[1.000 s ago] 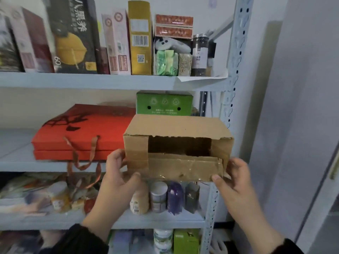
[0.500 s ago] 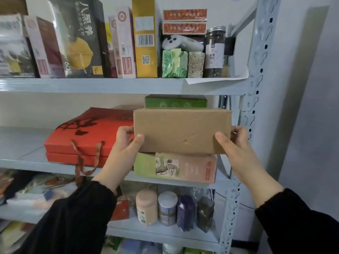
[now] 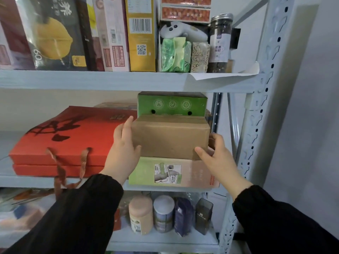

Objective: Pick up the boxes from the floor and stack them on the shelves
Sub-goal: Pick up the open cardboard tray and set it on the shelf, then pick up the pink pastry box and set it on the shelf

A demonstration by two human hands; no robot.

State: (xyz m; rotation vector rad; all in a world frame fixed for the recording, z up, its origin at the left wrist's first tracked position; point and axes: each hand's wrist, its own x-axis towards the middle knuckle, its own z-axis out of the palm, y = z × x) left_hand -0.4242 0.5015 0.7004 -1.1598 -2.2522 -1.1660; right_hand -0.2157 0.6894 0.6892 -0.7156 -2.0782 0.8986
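A plain brown cardboard box [image 3: 170,137] rests on top of a green-and-pink box [image 3: 172,173] on the middle shelf [image 3: 36,180], in front of a green box [image 3: 172,105]. My left hand [image 3: 123,151] grips the brown box's left end, thumb on its front face. My right hand [image 3: 215,154] holds its right end, thumb at the lower front corner. Black sleeves cover both forearms.
A flat red gift box [image 3: 64,142] with ribbon handles lies left of the stack. The upper shelf [image 3: 110,79] carries upright boxes, pouches and a jar. Jars and bottles [image 3: 163,215] stand on the lower shelf. A perforated metal upright [image 3: 256,125] bounds the right side.
The brown box rose from below shelf height, turned its plain side toward me, and went back onto the green-and-pink box. Both hands stayed on its ends.
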